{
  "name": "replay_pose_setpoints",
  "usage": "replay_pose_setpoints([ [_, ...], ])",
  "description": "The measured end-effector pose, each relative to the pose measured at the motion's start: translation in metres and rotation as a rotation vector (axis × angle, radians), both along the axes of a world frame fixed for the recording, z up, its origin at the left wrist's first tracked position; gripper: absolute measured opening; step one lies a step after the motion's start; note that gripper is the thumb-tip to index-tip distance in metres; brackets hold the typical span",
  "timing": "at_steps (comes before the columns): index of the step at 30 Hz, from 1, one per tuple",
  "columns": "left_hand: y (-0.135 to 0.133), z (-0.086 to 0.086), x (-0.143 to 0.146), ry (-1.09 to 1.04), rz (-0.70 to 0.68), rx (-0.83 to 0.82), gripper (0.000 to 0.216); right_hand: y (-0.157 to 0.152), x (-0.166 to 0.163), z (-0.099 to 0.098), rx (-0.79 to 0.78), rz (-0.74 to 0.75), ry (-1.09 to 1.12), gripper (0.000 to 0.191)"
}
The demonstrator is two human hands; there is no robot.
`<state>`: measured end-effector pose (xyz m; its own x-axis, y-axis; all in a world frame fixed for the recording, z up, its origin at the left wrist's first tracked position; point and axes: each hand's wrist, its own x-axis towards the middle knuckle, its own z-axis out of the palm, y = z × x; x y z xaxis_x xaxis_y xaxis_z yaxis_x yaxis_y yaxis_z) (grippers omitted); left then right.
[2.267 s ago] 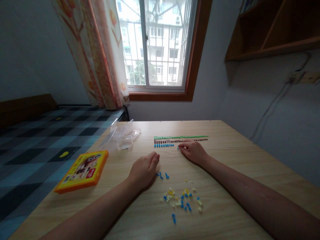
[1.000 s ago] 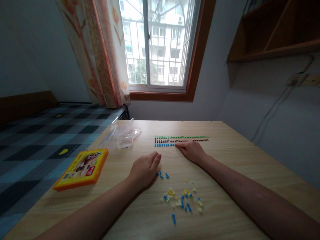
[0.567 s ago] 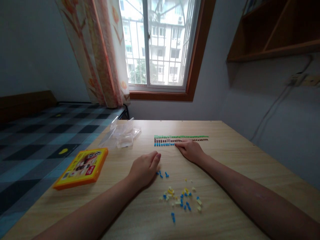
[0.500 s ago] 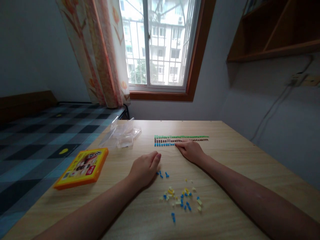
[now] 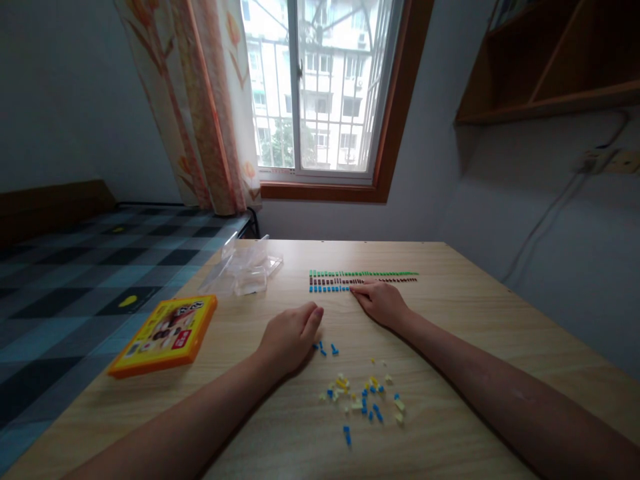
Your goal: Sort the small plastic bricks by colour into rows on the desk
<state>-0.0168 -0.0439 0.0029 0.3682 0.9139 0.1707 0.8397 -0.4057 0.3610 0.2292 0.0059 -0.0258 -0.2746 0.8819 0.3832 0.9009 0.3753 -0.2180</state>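
Note:
My right hand [image 5: 384, 301] reaches to the near row of small blue building bricks [image 5: 327, 289]. Its fingertips are pinched together at that row's right end, on a tiny blue brick there. Behind it run a row of brown bricks [image 5: 323, 281] and a row of green bricks [image 5: 350, 273]; the hand covers part of the brown one. On the table my left hand [image 5: 290, 337] rests with fingers curled closed, and what it may hold is hidden. Several loose blue bricks [image 5: 335, 349] lie beside it. Closer to me is a scatter of blue, yellow and cream bricks [image 5: 365, 397].
A yellow-orange box [image 5: 165, 333] lies at the table's left side. Clear plastic trays [image 5: 250, 270] stand behind it. Left of the wooden table [image 5: 480, 320] is a bed with a checked cover [image 5: 65, 287]; a window [image 5: 333, 87] is beyond.
Both hands stay in nearly the same place and pose. The view has shifted very slightly; no brick has visibly moved.

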Motion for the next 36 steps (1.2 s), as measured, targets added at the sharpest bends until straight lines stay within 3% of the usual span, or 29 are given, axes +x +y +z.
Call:
replay_pose_setpoints([
  [5, 0.0, 0.0, 0.001, 0.026, -0.009, 0.008, 0.043, 0.0, -0.001, 0.0, 0.003, -0.012, -0.011, 0.029],
  [11, 0.0, 0.0, -0.001, 0.024, -0.023, 0.006, 0.042, 0.002, 0.001, -0.004, 0.108, 0.038, 0.192, 0.028],
  [14, -0.001, 0.0, -0.001, -0.005, -0.022, 0.005, 0.043, -0.005, 0.0, 0.0, 0.114, 0.218, 0.265, 0.026],
  [18, 0.0, 0.0, -0.003, -0.076, -0.006, 0.002, 0.044, -0.027, -0.007, 0.008, -0.026, 0.523, 0.298, 0.02],
  [24, 0.001, -0.003, -0.004, -0.18, -0.027, 0.006, 0.046, -0.052, -0.019, 0.014, -0.147, 0.722, 0.283, 0.019],
  [32, 0.001, -0.002, -0.005, -0.178, -0.027, 0.006, 0.044, -0.056, -0.018, 0.021, -0.159, 0.622, 0.074, 0.027],
  [36, 0.0, -0.002, -0.004, -0.164, -0.018, -0.004, 0.045, -0.038, -0.001, 0.017, -0.086, 0.458, 0.009, 0.026],
])
